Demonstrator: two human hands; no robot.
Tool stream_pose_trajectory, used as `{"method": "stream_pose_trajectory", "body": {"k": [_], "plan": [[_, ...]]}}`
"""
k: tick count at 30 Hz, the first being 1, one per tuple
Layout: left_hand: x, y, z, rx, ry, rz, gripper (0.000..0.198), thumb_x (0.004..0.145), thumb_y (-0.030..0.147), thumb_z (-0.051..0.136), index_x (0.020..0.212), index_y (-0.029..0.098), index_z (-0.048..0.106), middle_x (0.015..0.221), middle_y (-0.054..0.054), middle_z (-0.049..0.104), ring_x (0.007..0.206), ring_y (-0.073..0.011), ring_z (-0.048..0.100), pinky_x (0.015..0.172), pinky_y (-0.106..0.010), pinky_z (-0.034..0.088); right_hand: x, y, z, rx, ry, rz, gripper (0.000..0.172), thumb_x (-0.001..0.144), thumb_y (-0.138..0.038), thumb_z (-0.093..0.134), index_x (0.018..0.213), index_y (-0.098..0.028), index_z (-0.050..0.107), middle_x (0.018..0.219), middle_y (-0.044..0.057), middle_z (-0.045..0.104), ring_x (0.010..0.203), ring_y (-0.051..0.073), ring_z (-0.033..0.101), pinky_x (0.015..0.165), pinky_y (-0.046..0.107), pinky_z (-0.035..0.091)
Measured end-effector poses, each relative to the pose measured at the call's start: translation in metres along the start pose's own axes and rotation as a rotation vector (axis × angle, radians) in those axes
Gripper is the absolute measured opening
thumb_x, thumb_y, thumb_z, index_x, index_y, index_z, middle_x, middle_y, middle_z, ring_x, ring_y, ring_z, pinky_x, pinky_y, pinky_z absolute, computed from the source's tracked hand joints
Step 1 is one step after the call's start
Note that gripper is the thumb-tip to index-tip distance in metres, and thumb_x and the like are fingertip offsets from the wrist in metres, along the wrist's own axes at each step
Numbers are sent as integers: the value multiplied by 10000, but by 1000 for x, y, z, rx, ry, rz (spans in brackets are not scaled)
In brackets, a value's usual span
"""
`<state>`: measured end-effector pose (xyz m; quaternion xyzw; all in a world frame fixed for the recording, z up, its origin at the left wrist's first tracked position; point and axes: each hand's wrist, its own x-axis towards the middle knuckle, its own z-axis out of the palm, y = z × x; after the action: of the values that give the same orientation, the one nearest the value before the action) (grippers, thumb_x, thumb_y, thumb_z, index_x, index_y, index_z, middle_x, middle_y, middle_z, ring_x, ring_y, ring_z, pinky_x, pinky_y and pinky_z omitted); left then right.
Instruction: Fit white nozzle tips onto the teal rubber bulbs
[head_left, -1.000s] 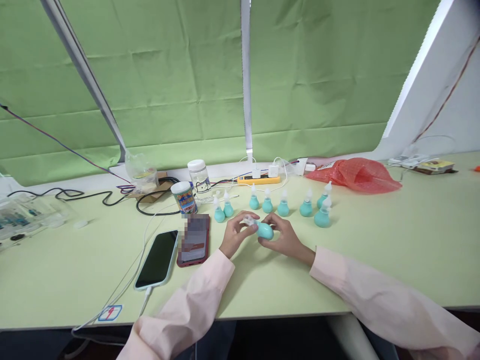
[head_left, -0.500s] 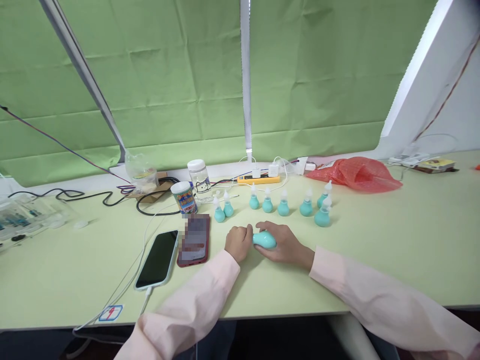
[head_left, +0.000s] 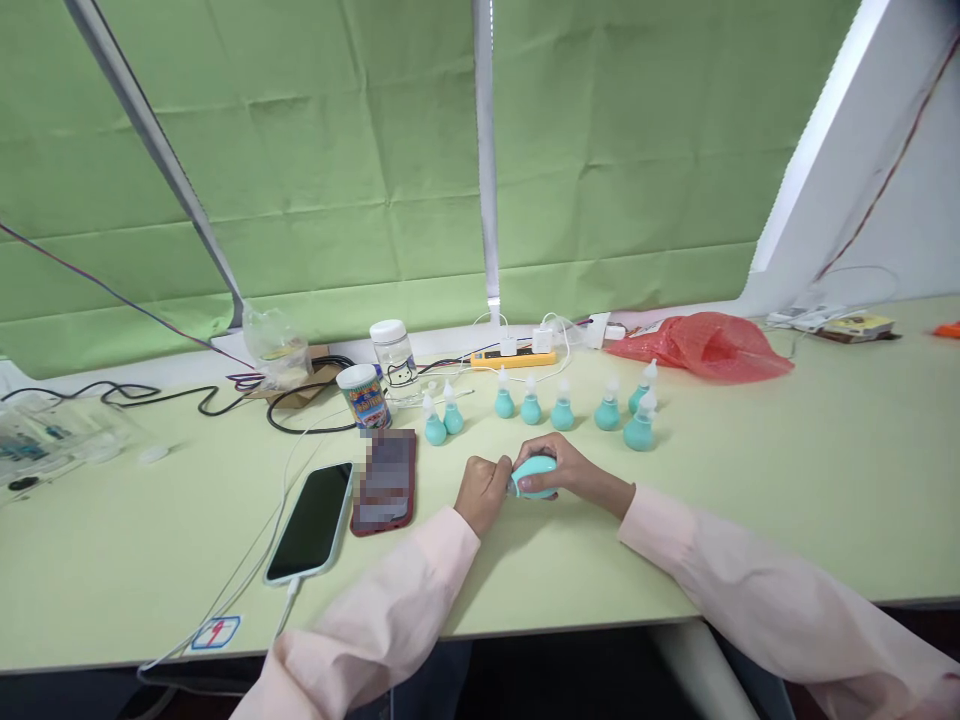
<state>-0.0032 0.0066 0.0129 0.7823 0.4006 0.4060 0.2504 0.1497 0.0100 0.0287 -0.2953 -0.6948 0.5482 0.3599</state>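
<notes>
A teal rubber bulb lies on its side between my hands, just above the pale green table. My right hand wraps its fingers over the bulb. My left hand is curled into a fist at the bulb's left end, and whatever it pinches there is hidden. Behind my hands, several matching teal bulbs with clear nozzles stand upright in a loose row.
A black phone on a cable and a red phone lie to the left. A printed can, a clear jar, a power strip, cables and a red plastic bag sit along the back.
The nozzle end seen a second ago is now covered by my left fist. Both hands dropped toward the table, then my right hand closed more tightly over the bulb.
</notes>
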Motion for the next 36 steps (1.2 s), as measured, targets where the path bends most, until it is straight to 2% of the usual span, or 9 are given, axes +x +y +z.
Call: {"method": "stream_pose_trajectory", "body": {"k": [4,6,8,12,19,23,29,32,36], "plan": [[0,9,-10,-83,105,65,453,768,380,263,376,162,320,370,34,279,366,-59,264,419,-228,210,-1,3,-10,324,-160,82,229,682,-363,501,649,-138,481,503,4,530,315,51,386,296,172,267],[2,9,-15,-183,216,-13,447,760,398,270,376,169,263,383,45,214,374,-57,218,409,-230,182,0,0,-17,432,-41,45,207,713,-355,463,683,-151,468,536,1,538,355,53,423,348,177,311],[5,8,-18,-339,240,-116,420,751,398,261,397,172,249,396,49,197,375,-55,198,392,-222,156,2,-2,-22,425,145,-30,151,692,-304,512,733,-168,462,615,-3,551,473,70,493,466,197,382],[10,4,-17,-556,123,-181,294,700,347,310,465,171,293,379,62,228,348,-49,196,370,-204,135,10,7,-28,135,352,-121,241,582,-218,626,732,-180,442,725,9,561,704,127,545,645,251,413],[15,-5,-8,-606,-194,-489,248,703,390,318,622,167,390,329,57,363,282,-66,286,331,-186,184,16,33,-23,-395,646,-223,197,659,-281,529,801,-198,420,833,36,540,789,164,539,658,306,445],[16,-9,-5,-675,-381,-608,295,691,439,317,601,168,388,329,43,381,277,-73,305,323,-193,215,15,37,-19,-541,640,-261,217,690,-225,479,883,-206,384,862,40,534,829,160,521,692,319,446],[17,-7,-5,-784,-466,-762,304,688,410,316,490,179,319,309,48,311,274,-62,254,319,-192,163,9,28,-16,-787,680,-457,253,666,-204,497,903,-187,409,934,79,493,904,197,466,763,373,399],[18,-8,-8,-863,-524,-790,316,686,393,311,455,180,282,311,46,295,279,-58,237,323,-193,159,1,19,-9,-871,552,-597,317,653,-219,526,952,-181,427,868,68,506,814,177,478,703,330,414],[19,-9,-10,-925,-585,-813,303,675,366,282,439,178,257,311,42,290,282,-56,211,328,-192,156,-4,16,4,-871,342,-599,344,666,-258,532,992,-181,457,695,22,526,600,127,467,547,268,411]]}}
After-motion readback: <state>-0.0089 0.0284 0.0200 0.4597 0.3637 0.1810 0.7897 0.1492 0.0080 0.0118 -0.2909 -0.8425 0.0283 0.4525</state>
